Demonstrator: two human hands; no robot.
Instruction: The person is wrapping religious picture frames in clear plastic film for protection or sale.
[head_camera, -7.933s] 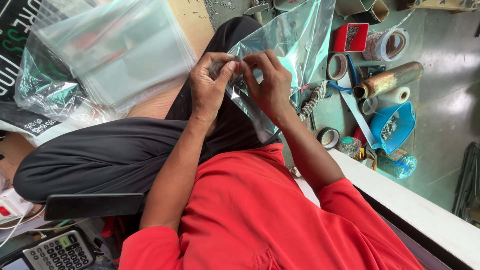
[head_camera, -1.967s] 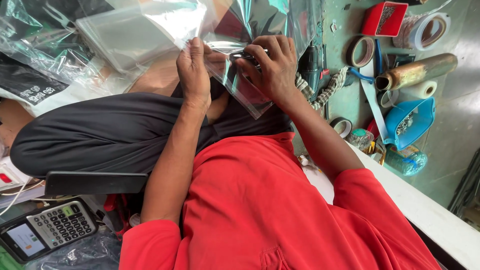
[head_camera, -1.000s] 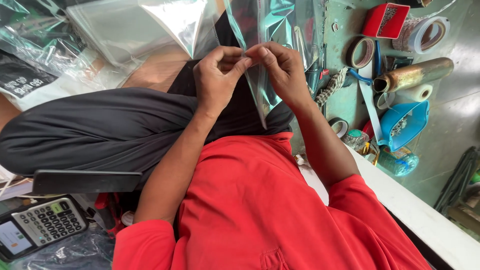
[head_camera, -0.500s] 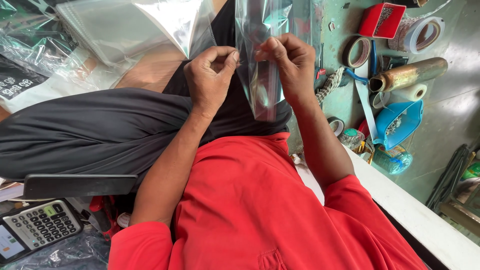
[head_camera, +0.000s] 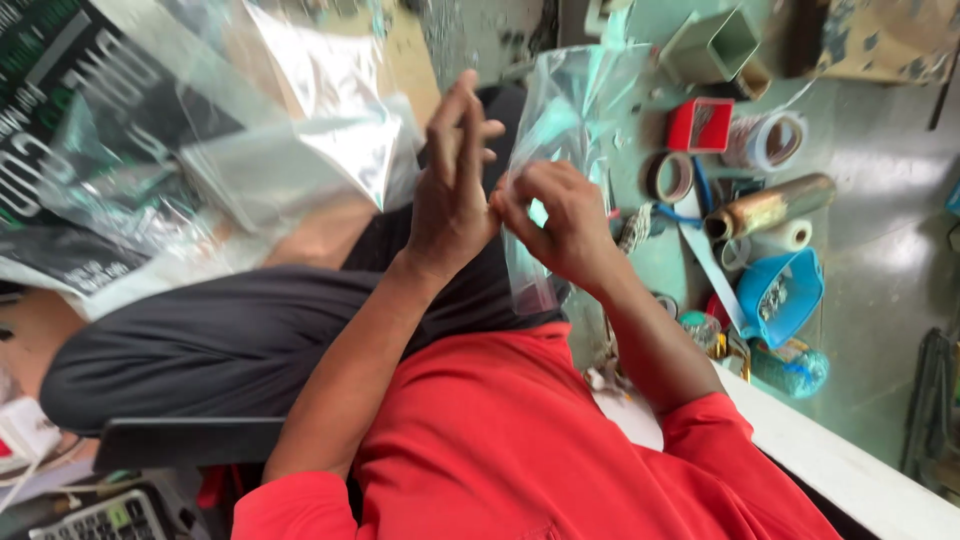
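My right hand (head_camera: 562, 218) pinches the near edge of a small clear plastic bag (head_camera: 575, 95), which stands up above my black-trousered lap (head_camera: 250, 340). Right beside it is my left hand (head_camera: 452, 195), fingers stretched out straight and pointing away from me. Its thumb side touches my right hand's fingers at the bag's edge. It grips nothing that I can see. My red shirt (head_camera: 520, 440) fills the lower middle of the view.
A heap of clear plastic bags (head_camera: 250, 150) lies at upper left. To the right lie tape rolls (head_camera: 672, 177), a red box (head_camera: 700, 125), a brown roll (head_camera: 770, 205) and a blue bowl (head_camera: 782, 295). A white ledge (head_camera: 850, 470) runs at lower right, with a calculator (head_camera: 110, 515) at bottom left.
My left hand has let go of the bag and opened, its fingers now straight. My right hand keeps its hold on the bag, which has shifted a little to the right.
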